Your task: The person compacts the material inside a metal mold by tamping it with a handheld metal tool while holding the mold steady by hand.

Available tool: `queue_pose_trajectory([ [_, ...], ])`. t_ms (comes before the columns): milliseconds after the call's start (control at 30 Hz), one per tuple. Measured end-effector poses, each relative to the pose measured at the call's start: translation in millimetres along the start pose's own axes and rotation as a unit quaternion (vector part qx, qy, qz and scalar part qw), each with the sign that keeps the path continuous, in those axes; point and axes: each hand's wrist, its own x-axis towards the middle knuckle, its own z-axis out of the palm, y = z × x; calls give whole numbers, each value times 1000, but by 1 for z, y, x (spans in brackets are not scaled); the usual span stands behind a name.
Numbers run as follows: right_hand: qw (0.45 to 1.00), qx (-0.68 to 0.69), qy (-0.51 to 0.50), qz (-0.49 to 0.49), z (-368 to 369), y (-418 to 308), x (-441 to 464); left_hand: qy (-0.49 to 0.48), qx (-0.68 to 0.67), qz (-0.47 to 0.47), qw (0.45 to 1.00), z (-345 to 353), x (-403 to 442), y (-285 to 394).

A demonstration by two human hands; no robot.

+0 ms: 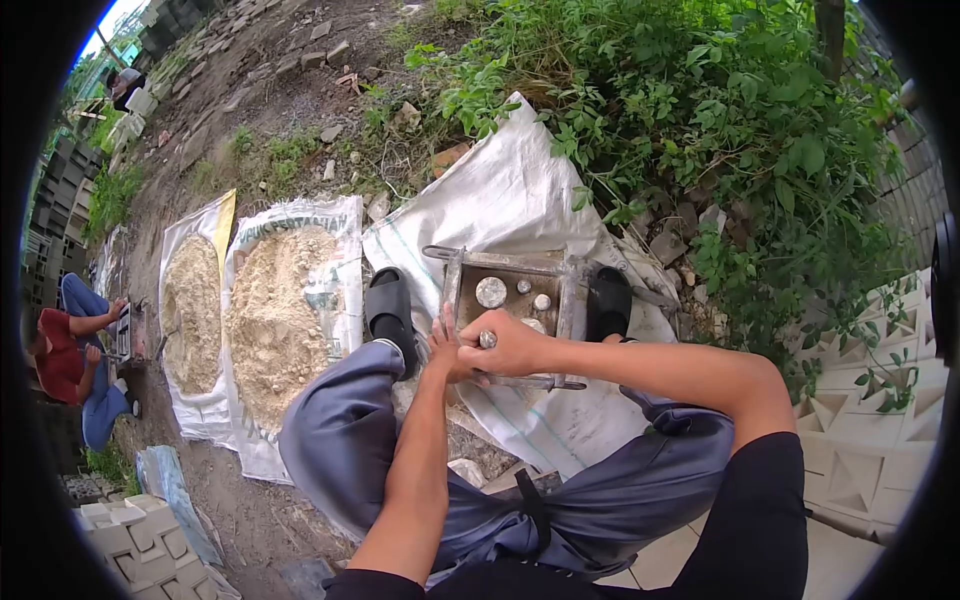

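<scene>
Between my feet stands a metal mould frame (567,310) with handles at its ends. Inside lie round, pale discs, among them a large disc (491,292) and a small disc (542,301). Near the mould's front left corner, my right hand (512,346) is closed around a short metal rod (487,339), whose rounded end shows above the fist; its lower part is hidden. My left hand (446,350) lies against the mould's left side with its fingers stretched out, close beside the right fist. Whether it also touches the rod is unclear.
A white woven sack (510,190) lies under the mould. To the left, heaps of sandy powder (275,310) rest on spread sacks. Patterned blocks (850,400) stand at right, below leafy plants (690,120). Another person (75,350) crouches at far left.
</scene>
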Motion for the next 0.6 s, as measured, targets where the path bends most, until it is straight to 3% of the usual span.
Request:
queue_pose_trajectory([
  [67, 995, -16, 26, 98, -14, -7, 11, -110, -11, 4, 994, -65, -22, 32],
  [133, 988, -30, -12, 153, -35, -12, 16, -134, 59, 20, 989, -45, -16, 25],
  [167, 976, -44, -54, 204, -44, -16, 15, -122, -14, -16, 992, -45, -16, 25],
  [200, 976, -51, -48, 204, -52, -16, 11, -109, -88, -53, 989, -59, -19, 32],
  [267, 983, -22, -82, 163, -64, 1, 8, -112, -57, -58, 990, -68, -22, 36],
  [333, 980, -18, -76, 185, -67, 8, 14, -140, -142, -74, 977, -83, -30, 37],
  [400, 966, -35, -82, 244, -68, 14, 16, -134, -129, -65, 980, -71, -26, 34],
  [600, 965, -147, -137, 170, -38, -10, 41, -129, -73, -65, 987, -35, -10, 15],
])
